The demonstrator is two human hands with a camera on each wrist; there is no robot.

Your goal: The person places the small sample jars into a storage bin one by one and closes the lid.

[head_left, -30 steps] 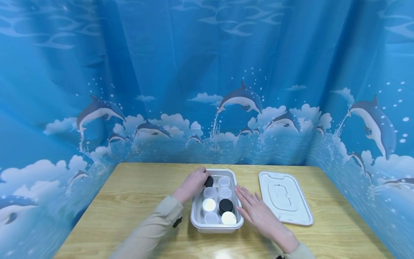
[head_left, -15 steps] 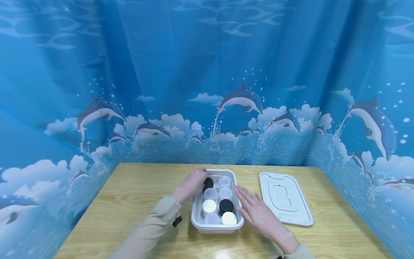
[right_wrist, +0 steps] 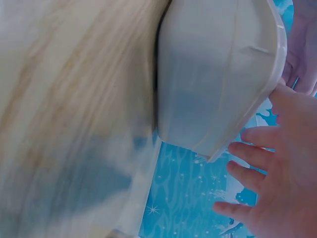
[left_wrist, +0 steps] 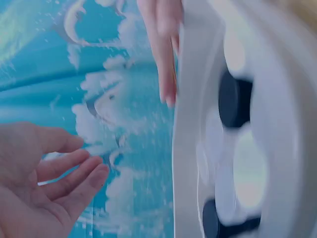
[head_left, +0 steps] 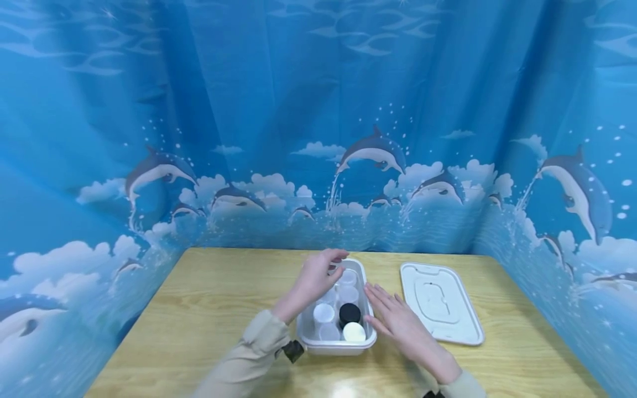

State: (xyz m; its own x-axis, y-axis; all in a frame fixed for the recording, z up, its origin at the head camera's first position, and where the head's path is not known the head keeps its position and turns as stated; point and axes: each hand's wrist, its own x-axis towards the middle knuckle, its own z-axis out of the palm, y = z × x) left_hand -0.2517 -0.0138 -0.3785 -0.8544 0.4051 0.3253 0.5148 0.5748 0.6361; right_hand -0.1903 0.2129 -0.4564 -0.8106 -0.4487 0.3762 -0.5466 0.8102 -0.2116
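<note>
While the white bin [head_left: 336, 347] sits near the middle of the table [head_left: 214, 309], the small jars [head_left: 324, 313] inside it all stand in place, one black-capped jar [head_left: 350, 313] among pale ones. The left hand [head_left: 316, 279] hovers over the bin's far left corner; the left wrist view shows its fingers loosely spread and holding nothing. The right hand [head_left: 398, 326] lies flat beside the bin's right wall, fingers straight, gripping nothing. As I judge it, the bin is opened but no jar is out: its lid [head_left: 440, 304] lies apart on the table to the right. A dolphin curtain [head_left: 249, 110] hangs behind.
</note>
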